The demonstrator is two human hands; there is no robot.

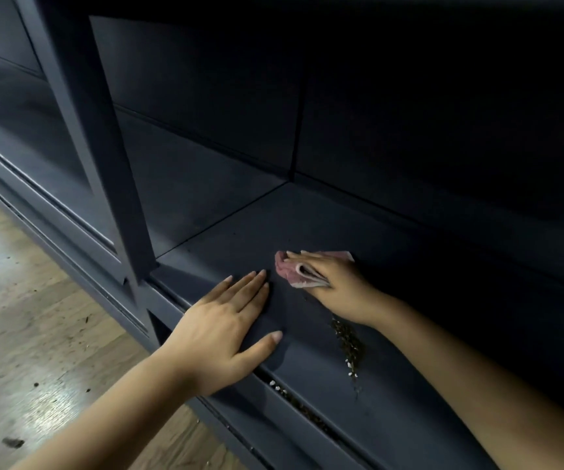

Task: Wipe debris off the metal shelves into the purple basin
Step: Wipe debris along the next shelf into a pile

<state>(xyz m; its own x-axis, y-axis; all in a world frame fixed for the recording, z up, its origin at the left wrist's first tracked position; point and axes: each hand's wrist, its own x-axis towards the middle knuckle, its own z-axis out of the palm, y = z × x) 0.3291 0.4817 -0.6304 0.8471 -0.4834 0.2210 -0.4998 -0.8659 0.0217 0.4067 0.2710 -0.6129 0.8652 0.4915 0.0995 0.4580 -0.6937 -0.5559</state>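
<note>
A dark grey metal shelf point(307, 225) fills the middle of the view. My right hand point(335, 286) presses a folded pink cloth point(294, 271) flat onto the shelf surface, with the cloth's folded edge tucked against the thumb. My left hand point(229, 330) lies flat on the shelf near its front edge, fingers straight and spread. A streak of brown and white debris point(348, 347) lies on the shelf just below my right wrist. More crumbs sit in the groove point(294, 398) along the shelf's front lip. No purple basin is in view.
A grey upright post point(104, 137) stands to the left of the shelf bay. The back and side panels are dark. A wooden floor point(36, 334) with scattered specks runs along the lower left.
</note>
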